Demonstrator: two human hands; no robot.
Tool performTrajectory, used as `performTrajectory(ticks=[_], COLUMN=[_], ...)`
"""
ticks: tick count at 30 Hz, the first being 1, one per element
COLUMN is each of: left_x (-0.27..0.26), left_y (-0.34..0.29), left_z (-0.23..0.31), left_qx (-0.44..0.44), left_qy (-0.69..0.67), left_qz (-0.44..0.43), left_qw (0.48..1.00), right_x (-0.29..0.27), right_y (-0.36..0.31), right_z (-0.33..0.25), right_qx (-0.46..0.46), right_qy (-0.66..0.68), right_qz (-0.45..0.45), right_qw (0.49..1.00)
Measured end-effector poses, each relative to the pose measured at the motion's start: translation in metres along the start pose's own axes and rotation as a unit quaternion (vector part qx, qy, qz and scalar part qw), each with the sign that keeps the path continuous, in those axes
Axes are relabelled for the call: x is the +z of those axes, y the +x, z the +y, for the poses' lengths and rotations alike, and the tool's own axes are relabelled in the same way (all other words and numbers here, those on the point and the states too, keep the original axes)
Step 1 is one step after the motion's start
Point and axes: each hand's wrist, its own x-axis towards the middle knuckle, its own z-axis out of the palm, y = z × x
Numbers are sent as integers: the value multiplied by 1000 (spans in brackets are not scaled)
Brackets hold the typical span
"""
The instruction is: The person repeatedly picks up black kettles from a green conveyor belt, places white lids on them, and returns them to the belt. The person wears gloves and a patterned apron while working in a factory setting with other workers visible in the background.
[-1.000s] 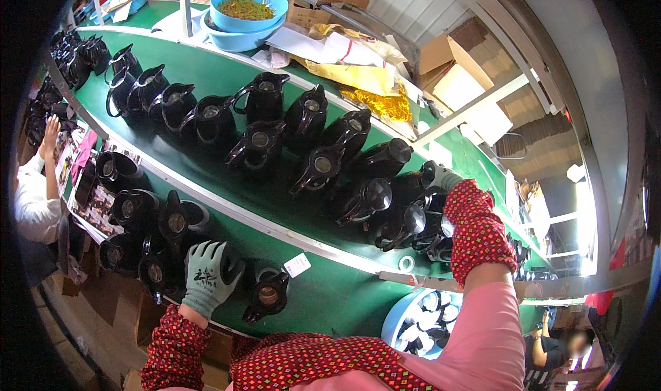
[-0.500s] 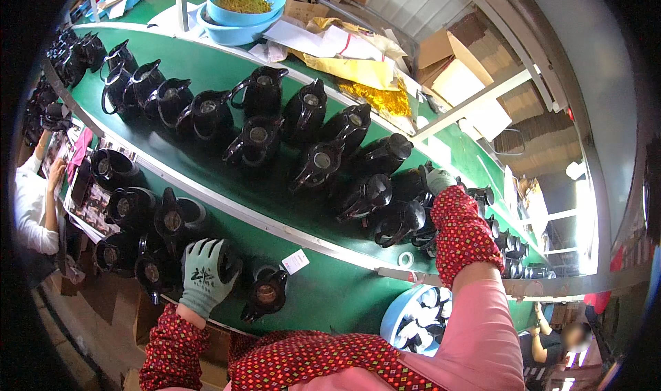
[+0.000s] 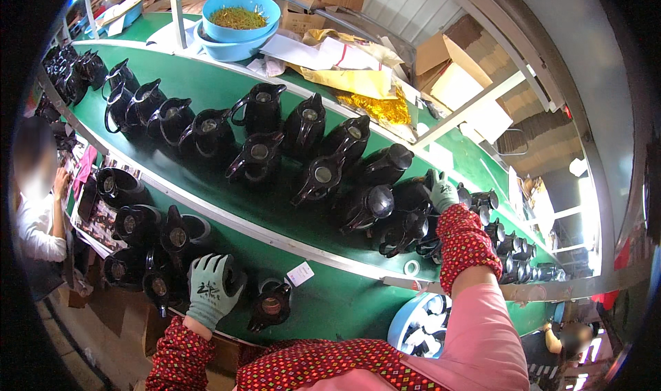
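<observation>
Your left hand [image 3: 210,291] is curled round the near black jug [image 3: 235,275] at the bench edge, forearm low. Right arm's stretched way out, right hand [image 3: 444,192] against the far black jug [image 3: 412,193]; can't tell if it's gripping.

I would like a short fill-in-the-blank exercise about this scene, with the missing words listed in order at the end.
1. The left hand wears a pale ____.
2. The jugs near the right hand are ____ in colour.
3. The tag to the right of the left hand is mostly ____ in colour.
4. The round tub at the lower right is coloured ____.

Missing words: glove; black; white; blue.
</observation>
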Motion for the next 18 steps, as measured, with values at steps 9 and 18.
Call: performTrajectory(ticks=[9, 18], left_x=[5, -1], left_y=[-2, 0], left_z=[0, 3], left_qx=[0, 4], left_qy=[3, -4], left_qz=[18, 33], left_qw=[1000, 999], right_x=[5, 14], right_y=[8, 19], right_z=[-28, -23], right_qx=[195, 287], right_qy=[38, 127], right_qz=[41, 8], right_qw=[979, 950])
